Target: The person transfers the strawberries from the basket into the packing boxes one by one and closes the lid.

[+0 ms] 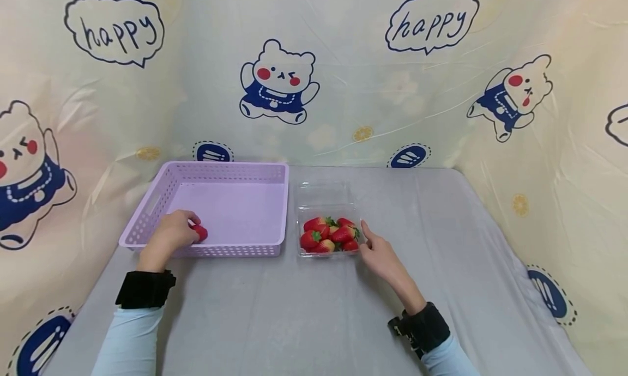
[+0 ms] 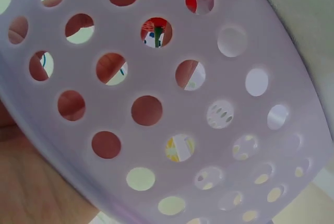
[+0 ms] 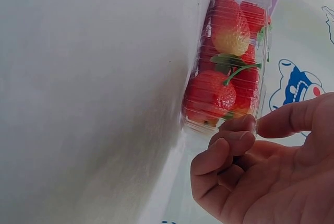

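Note:
Inside the front left part of a lilac plastic basket (image 1: 257, 249), my left hand (image 1: 171, 233) pinches a red strawberry (image 1: 200, 232). The left wrist view looks through the basket's perforated wall (image 2: 172, 88), with bits of red and of the fingers showing in its holes. To the right stands a clear plastic box (image 1: 326, 207) with its lid (image 1: 322, 193) folded back. Several red strawberries (image 1: 343, 234) with green leaves fill it. My right hand (image 1: 381, 256) holds the box's right side, thumb and fingers pinching the rim in the right wrist view.
Grey cloth (image 1: 304, 316) covers the table, running to the front and right of both containers. A curtain (image 1: 343, 92) printed with bears and "happy" bubbles hangs behind the table and along both sides. The basket and the box stand side by side with a narrow gap.

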Available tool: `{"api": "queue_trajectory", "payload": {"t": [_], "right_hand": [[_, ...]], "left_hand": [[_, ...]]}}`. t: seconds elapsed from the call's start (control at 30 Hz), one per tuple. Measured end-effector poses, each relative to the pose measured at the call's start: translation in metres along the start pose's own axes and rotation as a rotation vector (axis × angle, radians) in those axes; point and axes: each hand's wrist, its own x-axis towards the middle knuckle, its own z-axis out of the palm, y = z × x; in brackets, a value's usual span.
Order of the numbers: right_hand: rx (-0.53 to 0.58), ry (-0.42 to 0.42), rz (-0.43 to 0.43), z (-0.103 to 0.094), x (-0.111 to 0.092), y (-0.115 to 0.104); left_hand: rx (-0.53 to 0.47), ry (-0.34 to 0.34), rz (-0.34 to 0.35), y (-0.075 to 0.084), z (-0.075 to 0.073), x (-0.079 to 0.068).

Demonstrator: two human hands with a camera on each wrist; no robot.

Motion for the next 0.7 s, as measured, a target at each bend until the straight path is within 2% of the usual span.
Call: {"api": "queue_trajectory", "payload": {"t": [0.33, 0.7], "right_hand": [[-0.001, -0.005, 0.004, 0.0002, -0.0005, -0.0001], [-0.001, -0.001, -0.002, 0.0001, 0.0, 0.0005]], "left_hand": [[-0.009, -0.008, -0.014, -0.0002, 0.004, -0.0005], [-0.003, 0.108, -0.019, -0.0003, 0.0073, 0.0028]]}}
